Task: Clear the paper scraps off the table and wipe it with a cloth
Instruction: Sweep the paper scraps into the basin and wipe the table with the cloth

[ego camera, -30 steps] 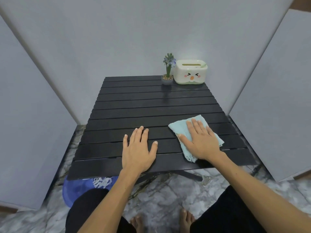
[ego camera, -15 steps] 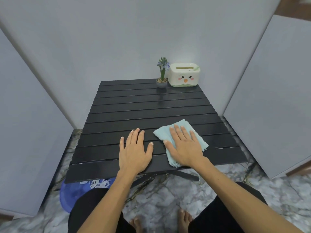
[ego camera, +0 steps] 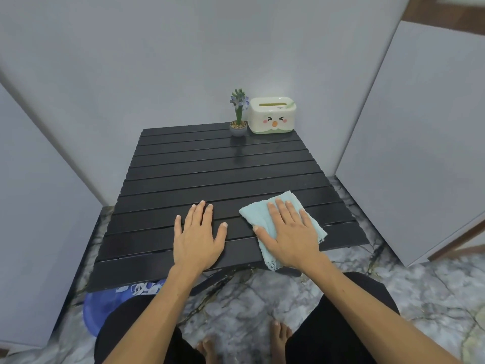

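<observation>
Cloth (ego camera: 265, 219) slid right under right hand (ego camera: 291, 232); no writing legible.

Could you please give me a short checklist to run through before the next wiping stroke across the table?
1. Right hand lies flat on the light blue cloth, fingers straight: ok.
2. Cloth lies on the black slatted table, though one frayed corner hangs over the near edge: ok.
3. Left hand rests flat on the table, steadying it, apart from the cloth: ok.
4. No paper scraps show on the slats: ok.
5. Small potted plant and white tissue box with a face stand at the far edge, away from the cloth: ok.
6. Whether the slats are already clean: cannot tell.
</observation>
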